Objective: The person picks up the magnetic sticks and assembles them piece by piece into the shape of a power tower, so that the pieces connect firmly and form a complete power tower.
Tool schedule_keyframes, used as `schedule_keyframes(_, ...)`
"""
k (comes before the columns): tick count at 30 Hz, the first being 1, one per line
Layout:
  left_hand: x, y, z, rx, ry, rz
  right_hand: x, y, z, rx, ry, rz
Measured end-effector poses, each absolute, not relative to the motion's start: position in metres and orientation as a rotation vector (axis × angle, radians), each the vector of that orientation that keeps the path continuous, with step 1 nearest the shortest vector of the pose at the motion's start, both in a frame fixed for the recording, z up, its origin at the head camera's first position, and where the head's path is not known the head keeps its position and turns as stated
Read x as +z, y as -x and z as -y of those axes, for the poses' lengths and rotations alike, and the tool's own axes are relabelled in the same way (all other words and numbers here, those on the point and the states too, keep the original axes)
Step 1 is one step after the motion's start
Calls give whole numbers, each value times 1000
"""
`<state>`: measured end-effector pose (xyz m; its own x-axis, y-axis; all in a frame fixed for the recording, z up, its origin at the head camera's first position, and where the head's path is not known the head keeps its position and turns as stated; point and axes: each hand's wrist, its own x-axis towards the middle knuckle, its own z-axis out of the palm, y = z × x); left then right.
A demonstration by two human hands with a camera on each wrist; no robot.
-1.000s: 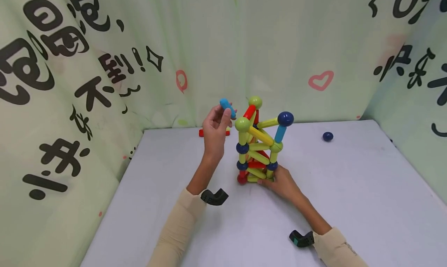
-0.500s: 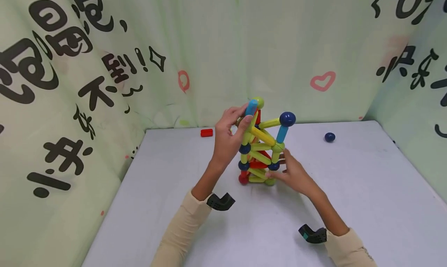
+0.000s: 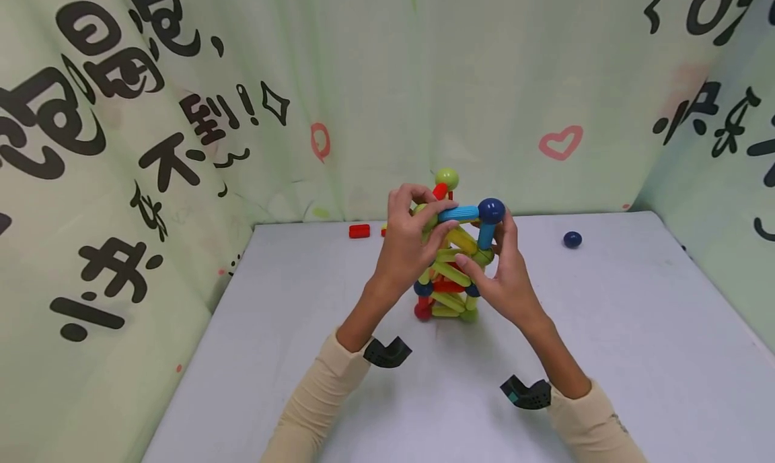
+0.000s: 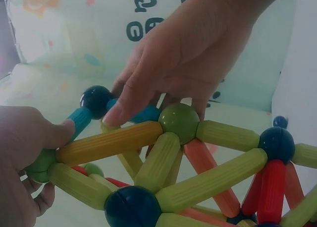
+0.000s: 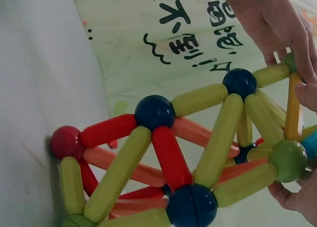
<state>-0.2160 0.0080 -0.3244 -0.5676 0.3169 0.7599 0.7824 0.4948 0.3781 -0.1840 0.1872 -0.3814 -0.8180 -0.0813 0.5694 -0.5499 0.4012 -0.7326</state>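
A tower of magnetic rods and balls [image 3: 448, 287] stands on the table, built of green, yellow and red rods with green, dark blue and red balls. My left hand [image 3: 408, 241] pinches a light blue rod [image 3: 459, 214] at the top, level, its right end at a dark blue ball [image 3: 492, 210]. The left wrist view shows the thumb on this rod, behind a green ball [image 4: 179, 124]. Below the dark blue ball, an upright blue rod [image 3: 486, 235] meets another green ball [image 5: 288, 160]. My right hand [image 3: 511, 281] grips the tower there, thumb in front, some fingers hidden behind.
A loose dark blue ball [image 3: 572, 239] lies at the back right of the white table [image 3: 636, 328]. Near the back edge, left of the tower, lies a red rod [image 3: 359, 231]; another piece beside it is mostly hidden. Printed curtains [image 3: 484, 79] close in the back and sides.
My left hand has brought the blue rod rightward to the tower top and turned it level against the dark blue ball. My right hand has risen from the base to the upper right corner.
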Motion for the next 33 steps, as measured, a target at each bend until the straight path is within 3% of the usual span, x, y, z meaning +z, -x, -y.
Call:
schedule_keyframes(9, -336, 227, -5, -1212, 917, 2038, -398, 185, -191, 1398, -450, 2363)
schedule_keyframes(17, -379, 274, 12, -1593, 593, 2023, -437, 188, -206, 1471, -301, 2698)
schedule_keyframes(24, -447, 319, 37, -1389, 192, 2565, -471, 197, -217, 1416, -385, 2909)
schedule_keyframes(33, -497, 346, 41, -1023, 41, 2973, -490, 199, -210, 1390, -432, 2883)
